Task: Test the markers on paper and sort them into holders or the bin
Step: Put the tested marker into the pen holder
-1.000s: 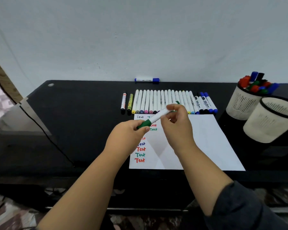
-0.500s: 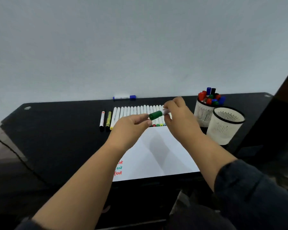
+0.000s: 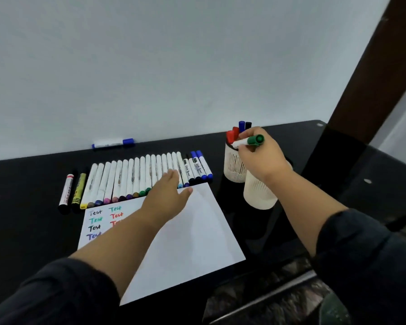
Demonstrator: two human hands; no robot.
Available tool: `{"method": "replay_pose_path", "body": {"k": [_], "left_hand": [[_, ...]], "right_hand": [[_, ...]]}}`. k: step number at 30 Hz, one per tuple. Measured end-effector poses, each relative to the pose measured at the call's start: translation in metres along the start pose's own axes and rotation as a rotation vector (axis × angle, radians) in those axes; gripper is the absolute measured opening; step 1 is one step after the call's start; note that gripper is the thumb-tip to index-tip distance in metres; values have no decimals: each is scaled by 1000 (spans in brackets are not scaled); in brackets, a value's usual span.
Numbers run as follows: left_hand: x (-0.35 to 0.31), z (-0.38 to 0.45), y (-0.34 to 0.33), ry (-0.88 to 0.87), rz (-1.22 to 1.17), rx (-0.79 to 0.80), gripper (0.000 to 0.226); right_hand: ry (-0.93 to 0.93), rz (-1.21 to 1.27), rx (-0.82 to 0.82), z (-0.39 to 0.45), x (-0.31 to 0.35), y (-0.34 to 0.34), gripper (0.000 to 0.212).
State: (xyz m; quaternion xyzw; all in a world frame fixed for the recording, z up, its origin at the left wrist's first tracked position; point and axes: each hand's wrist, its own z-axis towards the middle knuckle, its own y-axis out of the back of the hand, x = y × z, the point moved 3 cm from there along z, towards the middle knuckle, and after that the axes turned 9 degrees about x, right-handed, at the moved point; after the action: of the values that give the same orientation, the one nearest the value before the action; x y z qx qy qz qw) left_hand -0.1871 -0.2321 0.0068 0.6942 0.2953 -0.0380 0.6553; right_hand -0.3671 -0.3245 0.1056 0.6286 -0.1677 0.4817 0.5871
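Observation:
My right hand (image 3: 260, 158) grips a capped green marker (image 3: 249, 141) over the far white holder (image 3: 234, 166), which holds red, blue and black markers. A second white holder (image 3: 258, 195) stands nearer, partly hidden by my right wrist. My left hand (image 3: 168, 198) lies flat with straight fingers over the row of white markers (image 3: 136, 177) and the top edge of the paper (image 3: 188, 235). The sheet carries "Test" written in several colours at its left.
A red marker (image 3: 66, 192) and a yellow one (image 3: 78, 191) lie left of the row. A blue-capped marker (image 3: 113, 143) lies by the wall. The black table (image 3: 28, 179) ends near the paper's front edge; a dark post (image 3: 366, 90) rises at the right.
My left hand let go of the green marker and dropped onto the marker row. My right hand carried the capped marker right to the far holder. The view shifted right.

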Motion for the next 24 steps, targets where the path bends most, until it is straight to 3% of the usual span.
{"method": "replay_pose_path", "body": {"k": [7,12,18,24], "left_hand": [[21,27,-29,42,287,0,69],[26,31,-36,47,281,-27,68],[30,31,-38,53,246,-46,68],[31,32,-38,36,239,-61,67]], "right_hand": [[-14,-20,55,26,-15,-2,21],[18,-232,55,40,-14,-3,10],[4,-476,101,58,-14,-12,28],[-8,-396,23,63,-9,-12,29]]}}
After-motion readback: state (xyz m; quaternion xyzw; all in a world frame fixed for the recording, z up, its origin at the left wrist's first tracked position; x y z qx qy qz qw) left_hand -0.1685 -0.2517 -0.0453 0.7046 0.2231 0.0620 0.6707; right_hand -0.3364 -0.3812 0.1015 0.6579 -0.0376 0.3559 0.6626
